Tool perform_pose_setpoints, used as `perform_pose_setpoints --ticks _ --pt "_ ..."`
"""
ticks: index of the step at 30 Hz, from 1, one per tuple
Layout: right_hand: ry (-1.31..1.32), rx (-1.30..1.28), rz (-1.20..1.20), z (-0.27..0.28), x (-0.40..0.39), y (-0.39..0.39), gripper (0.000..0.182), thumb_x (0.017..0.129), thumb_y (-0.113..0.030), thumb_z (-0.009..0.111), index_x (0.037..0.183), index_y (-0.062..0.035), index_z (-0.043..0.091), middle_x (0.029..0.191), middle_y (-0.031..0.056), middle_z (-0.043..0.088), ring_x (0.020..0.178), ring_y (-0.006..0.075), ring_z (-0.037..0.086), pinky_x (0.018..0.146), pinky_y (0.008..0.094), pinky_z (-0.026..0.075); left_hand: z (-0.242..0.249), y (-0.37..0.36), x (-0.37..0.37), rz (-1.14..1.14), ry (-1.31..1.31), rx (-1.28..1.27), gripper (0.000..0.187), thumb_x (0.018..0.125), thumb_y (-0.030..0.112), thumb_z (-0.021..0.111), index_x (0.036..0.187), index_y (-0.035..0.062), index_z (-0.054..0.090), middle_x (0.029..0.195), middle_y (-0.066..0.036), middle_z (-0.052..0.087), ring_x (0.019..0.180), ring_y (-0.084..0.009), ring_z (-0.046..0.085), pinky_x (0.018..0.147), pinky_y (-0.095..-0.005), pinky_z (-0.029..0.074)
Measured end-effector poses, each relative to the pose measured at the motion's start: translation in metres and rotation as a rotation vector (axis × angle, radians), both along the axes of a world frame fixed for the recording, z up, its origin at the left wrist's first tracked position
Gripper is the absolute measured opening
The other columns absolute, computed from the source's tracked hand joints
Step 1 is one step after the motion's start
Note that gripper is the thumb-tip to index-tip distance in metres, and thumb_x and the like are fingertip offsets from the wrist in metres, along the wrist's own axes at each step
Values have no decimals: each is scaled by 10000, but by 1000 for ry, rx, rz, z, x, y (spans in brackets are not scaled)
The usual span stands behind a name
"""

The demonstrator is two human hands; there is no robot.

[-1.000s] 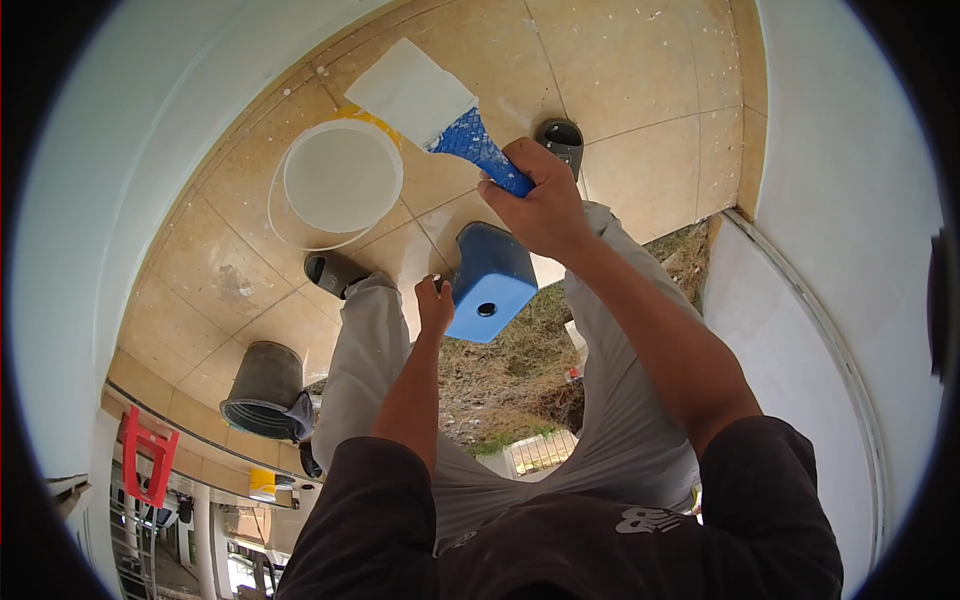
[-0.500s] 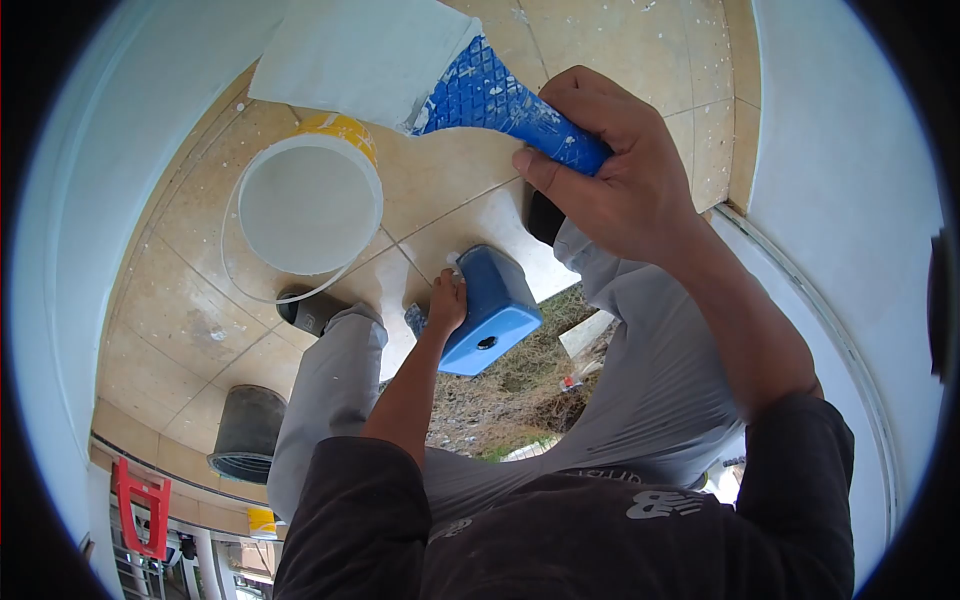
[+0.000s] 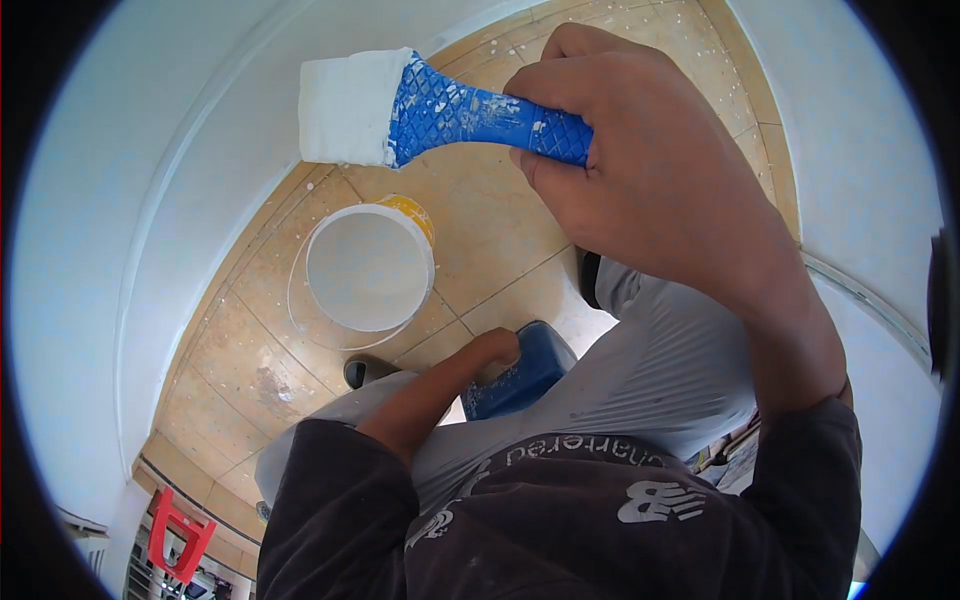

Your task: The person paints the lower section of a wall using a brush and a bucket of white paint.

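Raised in front of me, my right hand (image 3: pixel 660 160) grips the blue, diamond-patterned handle of a broad putty knife (image 3: pixel 460 110). White paste or paint covers its wide flat end, and dried white smears mark the handle. Low between my legs, my left hand (image 3: pixel 495 347) has curled fingers at the edge of a blue plastic stool (image 3: pixel 535 375). Part of the stool is hidden by that hand and my trouser leg. A white bucket (image 3: pixel 428 280) with a yellow patch and a wire handle stands on the floor, with whitish material inside.
White walls (image 3: pixel 230 110) curve along the left and right sides. Tan floor tiles (image 3: pixel 500 230) carry white splatters. A red plastic stool (image 3: pixel 180 535) stands at the lower left. My dark shoe (image 3: pixel 365 372) is close to the bucket.
The putty knife has come level and its white end now lies against the view of the wall. My left hand and the blue stool have shifted closer to my body.
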State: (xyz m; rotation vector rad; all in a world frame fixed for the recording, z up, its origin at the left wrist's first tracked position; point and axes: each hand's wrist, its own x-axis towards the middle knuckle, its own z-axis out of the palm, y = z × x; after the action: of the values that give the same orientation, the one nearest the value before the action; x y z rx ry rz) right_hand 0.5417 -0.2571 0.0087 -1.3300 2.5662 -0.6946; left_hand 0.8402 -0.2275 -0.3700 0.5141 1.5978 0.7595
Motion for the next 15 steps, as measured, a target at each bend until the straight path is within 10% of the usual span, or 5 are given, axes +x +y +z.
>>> perform_pose_setpoints --ticks 5,8,10,15 --pt "75 214 -40 82 52 -8 216 853 -146 618 996 17 622 938 159 589 912 319 566 817 398 446 139 -44 -128 8 -120 -252 367 816 7 411 1091 -167 581 960 -279 660 722 -360 702 548 -410 584" --pt "432 -8 52 37 37 -1 317 781 -176 714 1023 18 649 919 146 621 798 281 615 700 370 478 209 -66 -142 -2 -10 -331 415 818 2 398 1181 -136 545 1064 -269 634 730 -348 703 575 -398 586" --pt "-94 399 -116 68 44 -27 378 782 -245 731 1034 22 643 986 170 621 812 270 619 695 375 491 247 -90 -131 27 48 -399 449 819 4 399 1238 -97 524 1145 -256 606 746 -343 703 608 -387 586" --pt "-72 298 114 23 29 -45 434 782 -357 723 873 61 647 628 118 560 613 245 555 575 389 445 333 -148 -55 304 63 -469 507 829 39 436 1333 26 486 1262 -218 550 767 -317 700 675 -363 575"
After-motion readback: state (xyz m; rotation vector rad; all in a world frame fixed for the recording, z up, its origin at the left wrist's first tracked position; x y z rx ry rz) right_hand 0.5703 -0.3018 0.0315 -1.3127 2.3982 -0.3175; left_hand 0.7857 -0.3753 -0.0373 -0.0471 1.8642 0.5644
